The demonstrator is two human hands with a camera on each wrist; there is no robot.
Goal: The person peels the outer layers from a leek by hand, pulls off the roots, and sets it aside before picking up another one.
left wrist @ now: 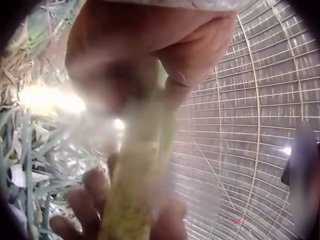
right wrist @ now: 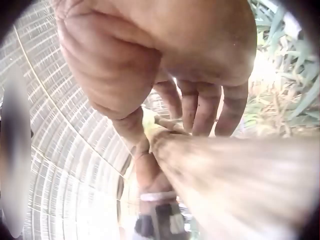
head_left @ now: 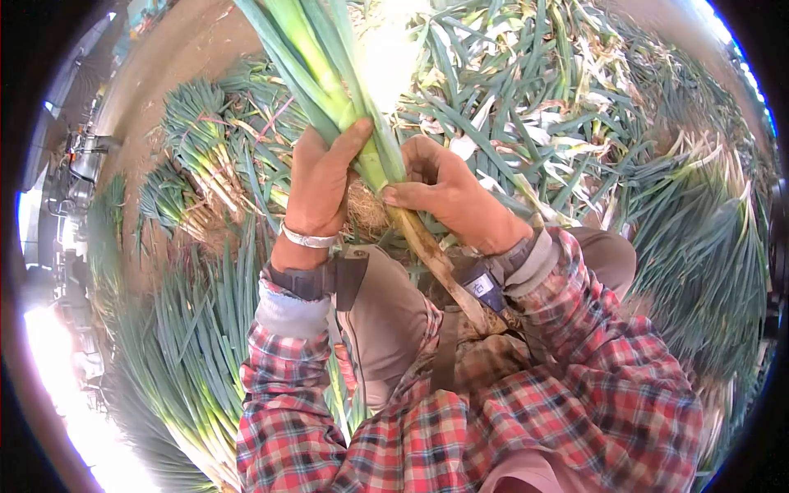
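A long green onion (head_left: pixel 374 160) slants across the head view, its leaves up and its brown, dirty lower stalk reaching toward the person's lap. My left hand (head_left: pixel 323 177) grips the stalk just below where the leaves fan out, thumb lying along it. Slightly lower, my right hand (head_left: pixel 452 197) pinches it between thumb and curled fingers, where green gives way to brown skin. In the left wrist view the pale stalk (left wrist: pixel 131 185) runs down from the left palm, blurred. In the right wrist view the brown skin (right wrist: pixel 225 175) looms close beneath the right hand (right wrist: pixel 175 45).
Loose leaves and peelings (head_left: pixel 526 107) cover the ground ahead. Tied bundles of green onions (head_left: pixel 201 135) lie at the upper left, with more green onions (head_left: pixel 193 345) at the lower left. Another large heap (head_left: pixel 707 230) lies on the right. The person's knee (head_left: pixel 382 304) is below the hands.
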